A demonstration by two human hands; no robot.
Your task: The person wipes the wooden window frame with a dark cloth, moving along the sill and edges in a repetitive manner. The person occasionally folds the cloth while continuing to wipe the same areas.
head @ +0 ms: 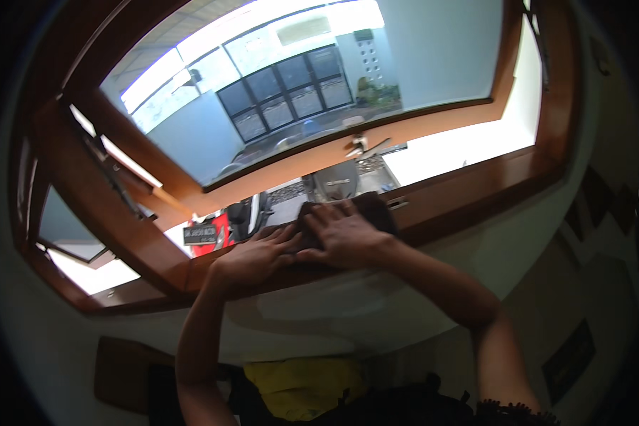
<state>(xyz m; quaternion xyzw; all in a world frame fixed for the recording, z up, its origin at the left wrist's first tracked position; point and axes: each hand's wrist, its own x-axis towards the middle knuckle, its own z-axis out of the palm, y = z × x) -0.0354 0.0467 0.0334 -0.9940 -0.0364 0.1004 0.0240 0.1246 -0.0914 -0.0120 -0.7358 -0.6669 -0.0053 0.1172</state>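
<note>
A dark cloth [375,213] lies on the wooden sill [458,197] of a window frame. Both hands rest on it, palms down. My left hand [258,255] presses on the cloth's left part, fingers pointing up and to the right. Close beside it, my right hand [343,234] lies with fingers spread over the middle of the cloth. Above the hands, the wood-framed window sash [298,160] is tilted outward, with a metal handle [359,145] on its lower rail.
A metal latch plate [398,202] is set in the sill right of the cloth. A second open sash [74,223] stands at the left. Outside are a red motorcycle [213,234] and a gate [287,93]. Yellow fabric [303,383] lies below, near the body.
</note>
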